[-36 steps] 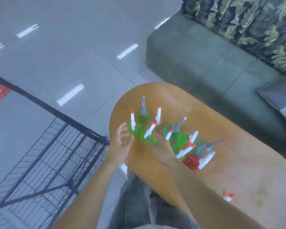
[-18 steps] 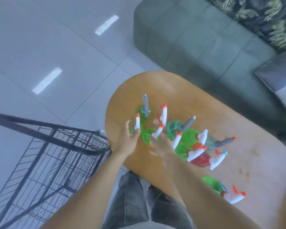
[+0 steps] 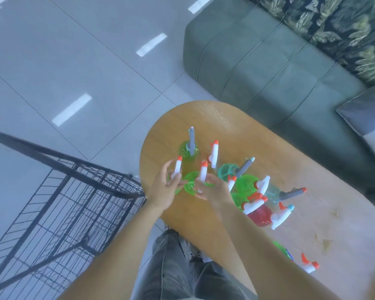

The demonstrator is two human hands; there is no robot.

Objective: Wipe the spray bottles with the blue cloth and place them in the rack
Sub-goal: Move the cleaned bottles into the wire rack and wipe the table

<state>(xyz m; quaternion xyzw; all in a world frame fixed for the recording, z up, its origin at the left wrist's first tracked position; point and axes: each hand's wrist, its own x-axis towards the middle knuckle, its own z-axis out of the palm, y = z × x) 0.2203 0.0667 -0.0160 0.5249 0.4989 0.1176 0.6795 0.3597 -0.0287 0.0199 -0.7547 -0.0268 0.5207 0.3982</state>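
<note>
Several spray bottles stand clustered on the oval wooden table point(image 3: 214, 124). My left hand point(image 3: 164, 190) grips a green bottle with a white, orange-tipped sprayer point(image 3: 177, 168) at the table's near-left edge. My right hand point(image 3: 212, 189) holds a second green bottle point(image 3: 192, 185) by the neck of its white sprayer, right beside the first. Behind them stands a green bottle with a grey sprayer point(image 3: 191, 146). A red bottle point(image 3: 260, 215) stands further right in the cluster. The black wire rack point(image 3: 59, 204) stands on the floor to the left. No blue cloth is in view.
A green bottle with a white and orange sprayer point(image 3: 307, 264) lies apart near the table's front edge. A grey sofa point(image 3: 268, 68) with a cushion point(image 3: 366, 111) runs behind the table. My legs in grey trousers point(image 3: 182, 267) are below the table edge. Tiled floor lies on the left.
The view has tipped down and left, showing more of the rack. Both hands have closed in on the two front green bottles, the right one rising to the sprayer neck.
</note>
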